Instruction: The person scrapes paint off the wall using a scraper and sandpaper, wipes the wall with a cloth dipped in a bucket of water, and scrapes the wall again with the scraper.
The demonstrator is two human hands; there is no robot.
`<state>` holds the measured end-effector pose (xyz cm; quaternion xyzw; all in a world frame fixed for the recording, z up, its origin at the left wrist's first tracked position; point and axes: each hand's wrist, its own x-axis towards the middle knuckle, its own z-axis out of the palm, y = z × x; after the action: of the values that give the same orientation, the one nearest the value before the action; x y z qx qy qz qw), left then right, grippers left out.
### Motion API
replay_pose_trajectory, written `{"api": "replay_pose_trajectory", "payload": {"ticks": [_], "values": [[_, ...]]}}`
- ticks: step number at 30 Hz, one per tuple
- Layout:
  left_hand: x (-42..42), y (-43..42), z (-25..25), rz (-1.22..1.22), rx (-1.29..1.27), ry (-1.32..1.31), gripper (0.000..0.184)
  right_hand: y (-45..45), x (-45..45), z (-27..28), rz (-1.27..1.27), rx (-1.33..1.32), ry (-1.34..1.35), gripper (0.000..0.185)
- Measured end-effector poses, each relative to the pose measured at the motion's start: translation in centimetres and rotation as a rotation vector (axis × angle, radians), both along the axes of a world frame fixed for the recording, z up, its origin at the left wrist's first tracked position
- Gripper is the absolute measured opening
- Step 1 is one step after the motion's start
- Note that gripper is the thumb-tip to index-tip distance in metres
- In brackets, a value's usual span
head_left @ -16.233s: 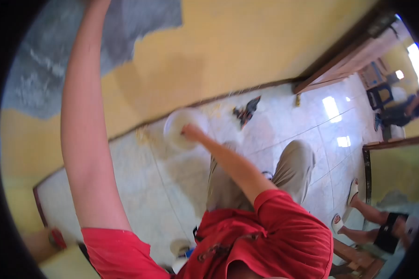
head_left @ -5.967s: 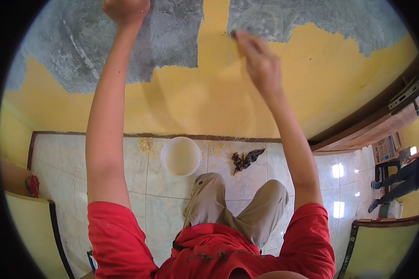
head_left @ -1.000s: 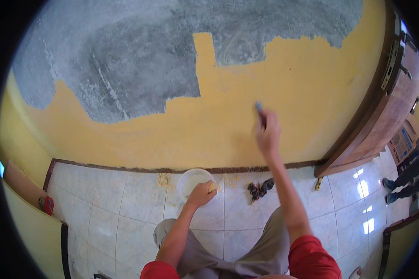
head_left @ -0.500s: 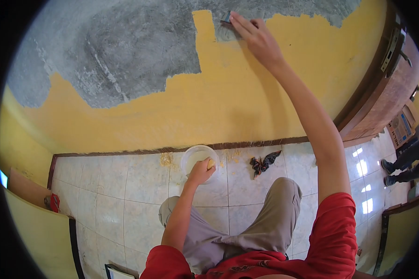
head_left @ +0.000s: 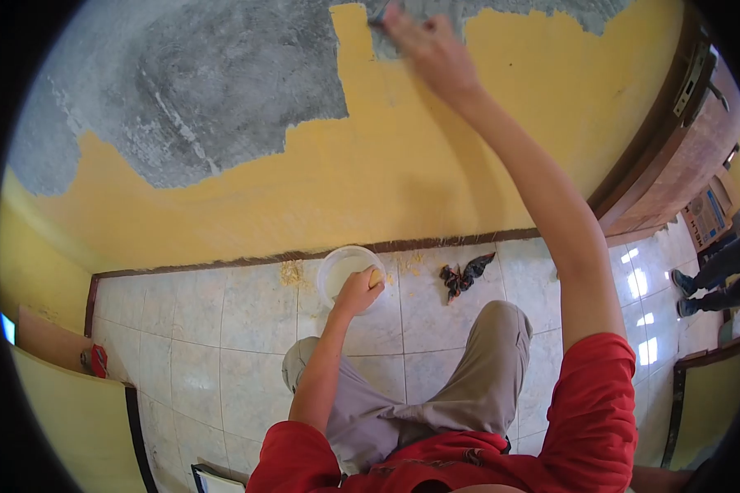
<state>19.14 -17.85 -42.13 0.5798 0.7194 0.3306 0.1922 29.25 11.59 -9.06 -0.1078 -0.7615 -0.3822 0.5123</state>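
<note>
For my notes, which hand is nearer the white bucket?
Left. The left hand is right at the bucket; the right hand is well away from it, up at the wall.

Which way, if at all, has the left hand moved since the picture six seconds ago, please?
Yes: judged against the wall, the left hand has moved down, from in front of the gray patch to the white bucket below.

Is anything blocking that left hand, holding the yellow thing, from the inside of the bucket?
Nothing visible does: the left hand appears over the open top of the bucket. The dark crumpled thing lies on the floor, off to the right.
</note>
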Motion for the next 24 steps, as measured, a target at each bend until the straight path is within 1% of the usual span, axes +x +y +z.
{"api": "replay_pose_trajectory", "payload": {"ticks": [2, 3, 4, 5, 6, 7, 8, 9, 10, 11, 12, 13, 15, 16, 17, 18, 19, 20, 21, 23, 24], "values": [[-0.3, 0.0, -0.1, 0.0, -0.031, 0.023, 0.034, -0.6, -0.2, -5.0, -0.124, 0.149, -0.123, 0.053], [-0.4, -0.2, -0.4, 0.008, -0.063, 0.04, 0.036, -1.8, 0.8, -8.9, -0.001, -0.096, -0.18, 0.052], [-0.8, -0.2, -0.8, 0.016, -0.15, 0.068, 0.04, -2.7, 1.6, -12.7, 0.123, -0.355, -0.241, 0.051], [-1.4, -0.1, -1.7, 0.001, -0.063, 0.084, 0.041, -3.0, 2.2, -16.6, 0.126, -0.394, -0.268, 0.051], [-1.7, -0.4, -2.9, -0.013, 0.007, 0.09, 0.043, -3.7, 3.2, -21.0, 0.157, -0.558, -0.398, 0.049], [-2.1, -0.2, -3.7, 0.001, 0.026, 0.057, 0.045, -5.0, 4.3, -25.0, 0.19, -0.735, -0.525, 0.048], [-1.9, -0.6, -3.2, 0.008, 0.035, 0.034, 0.046, -6.0, 5.0, -28.2, 0.192, -0.809, -0.558, 0.048], [-1.2, -0.8, -0.6, 0.052, -0.217, 0.054, 0.045, -6.7, 5.4, -31.6, 0.23, -0.952, -0.667, 0.046], [-1.1, -1.0, -0.5, 0.045, -0.202, 0.049, 0.044, -7.1, 6.1, -34.8, 0.27, -1.086, -0.768, 0.045], [-0.6, -1.3, 0.4, 0.041, -0.186, 0.054, 0.044, -7.4, 7.2, -38.2, 0.389, -1.092, -0.843, 0.037], [-1.1, -1.5, -0.7, 0.027, -0.11, 0.075, 0.045, -7.5, 7.6, -40.2, 0.334, -1.357, -0.978, 0.035], [-0.7, -2.2, -0.7, 0.022, -0.139, 0.06, 0.045, -7.4, 8.0, -42.3, 0.273, -1.616, -1.11, 0.034], [-0.9, -2.2, -0.1, 0.008, -0.003, 0.063, 0.033, -6.3, 9.3, -47.0, 0.349, -1.727, -0.829, 0.032], [-0.9, -2.5, -0.2, -0.004, 0.045, 0.106, 0.031, -4.3, 9.8, -49.8, 0.187, -1.836, -0.907, 0.051], [-0.8, -2.6, 0.5, 0.002, 0.033, 0.103, 0.031, -3.7, 10.9, -51.2, 0.193, -1.845, -0.915, 0.051], [-0.4, -2.7, 2.0, 0.026, -0.079, 0.071, 0.033, -3.5, 12.3, -52.3, -0.118, -1.665, -0.997, 0.066], [0.3, -3.0, 3.2, 0.048, -0.194, 0.038, 0.035, -4.5, 12.8, -52.3, -0.262, -1.568, -1.03, 0.075], [0.8, -3.2, 4.0, 0.078, -0.236, 0.002, 0.031, -5.5, 13.4, -52.1, -0.404, -1.47, -1.067, 0.083], [1.0, -3.4, 4.1, 0.085, -0.237, 0.007, 0.031, -7.2, 13.3, -49.1, -0.607, -1.549, -1.11, 0.093], [1.0, -3.8, 4.2, 0.076, -0.175, 0.041, 0.031, -7.5, 12.7, -49.9, -0.795, -1.613, -1.139, 0.104], [1.0, -3.8, 4.1, 0.084, -0.167, 0.058, 0.031, -5.9, 13.1, -55.5, -0.7, -1.668, -1.029, 0.098]]}}
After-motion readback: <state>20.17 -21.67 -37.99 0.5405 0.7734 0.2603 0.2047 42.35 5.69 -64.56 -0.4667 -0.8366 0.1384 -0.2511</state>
